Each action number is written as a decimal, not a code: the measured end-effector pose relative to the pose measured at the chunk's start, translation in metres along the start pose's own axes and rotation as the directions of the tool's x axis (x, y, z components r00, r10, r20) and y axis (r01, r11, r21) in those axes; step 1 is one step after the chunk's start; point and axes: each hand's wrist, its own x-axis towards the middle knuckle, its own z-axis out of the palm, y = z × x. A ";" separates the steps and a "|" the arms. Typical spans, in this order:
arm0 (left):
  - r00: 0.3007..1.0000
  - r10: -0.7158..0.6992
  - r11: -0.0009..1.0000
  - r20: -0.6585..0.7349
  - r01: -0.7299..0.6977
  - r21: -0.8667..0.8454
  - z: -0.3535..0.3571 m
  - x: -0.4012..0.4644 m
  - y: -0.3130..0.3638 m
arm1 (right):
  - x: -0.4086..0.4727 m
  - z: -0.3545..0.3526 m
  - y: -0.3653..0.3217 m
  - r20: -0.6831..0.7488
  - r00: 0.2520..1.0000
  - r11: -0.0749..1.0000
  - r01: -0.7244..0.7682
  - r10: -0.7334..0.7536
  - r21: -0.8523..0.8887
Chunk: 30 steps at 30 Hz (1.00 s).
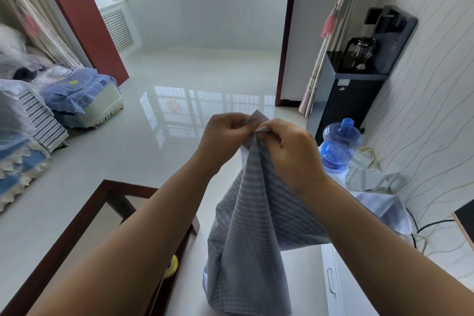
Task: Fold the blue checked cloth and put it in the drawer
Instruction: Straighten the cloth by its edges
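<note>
The blue checked cloth (252, 233) hangs in long folds from both my hands, held up in front of me over the white cabinet top (302, 277). My left hand (225, 133) pinches one top corner and my right hand (289, 149) pinches another corner right beside it, knuckles nearly touching. A white drawer front with a metal handle (331, 281) shows at the cabinet's right side, below my right forearm; it looks closed.
A dark wooden frame with a glass panel (107, 202) stands at lower left, a yellow tape roll (172, 267) by its edge. A blue water bottle (338, 143) and black water dispenser (359, 84) stand at the right wall. Covered furniture (77, 95) lines the left.
</note>
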 end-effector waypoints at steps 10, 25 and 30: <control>0.953 -0.088 0.983 0.289 0.130 -0.129 -0.009 -0.003 -0.017 | 0.005 -0.002 0.003 0.104 0.970 0.965 -0.232 0.220 0.124; 0.964 0.016 0.988 0.267 0.025 -0.151 0.003 -0.017 -0.031 | 0.010 -0.005 0.008 0.098 0.932 0.931 -0.356 0.349 0.077; 0.982 0.068 0.997 0.174 -0.075 0.035 0.008 -0.017 -0.034 | 0.018 -0.005 0.011 0.196 0.889 0.901 -0.431 0.413 0.055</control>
